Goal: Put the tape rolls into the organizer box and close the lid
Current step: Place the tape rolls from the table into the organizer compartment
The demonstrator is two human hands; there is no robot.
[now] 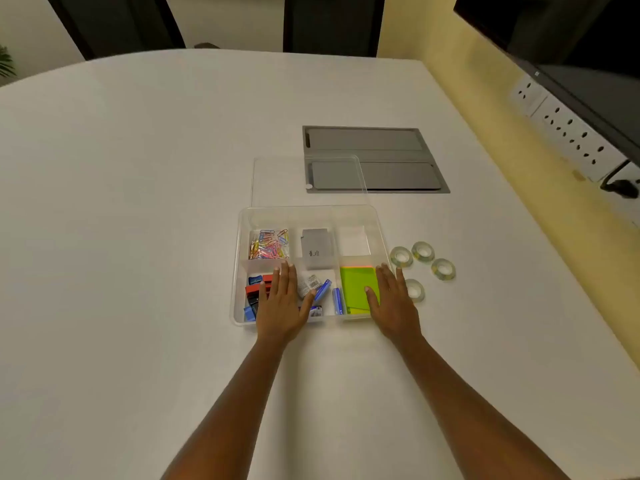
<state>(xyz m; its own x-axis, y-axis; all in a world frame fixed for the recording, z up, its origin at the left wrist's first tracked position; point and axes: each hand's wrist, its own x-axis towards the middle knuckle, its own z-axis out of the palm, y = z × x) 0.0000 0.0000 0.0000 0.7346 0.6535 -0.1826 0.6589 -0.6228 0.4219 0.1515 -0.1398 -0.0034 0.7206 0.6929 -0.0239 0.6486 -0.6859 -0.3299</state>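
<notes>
A clear plastic organizer box [242,216] lies open on the white table, with paper clips, a grey card, green sticky notes and small blue items in its compartments. Its clear lid [277,181] lies flat on the table just behind it. Several clear tape rolls sit on the table right of the box: one [401,256], another [423,251], a third [443,269], and one [416,290] partly hidden by my right hand. My left hand [282,304] hovers flat over the box's front left, fingers apart, empty. My right hand [391,303] is flat over the front right corner, empty.
A grey recessed panel [398,143] is set in the table behind the lid, and the lid overlaps its left part. White wall sockets [568,133] and a dark screen run along the right wall. The table edge falls off at right.
</notes>
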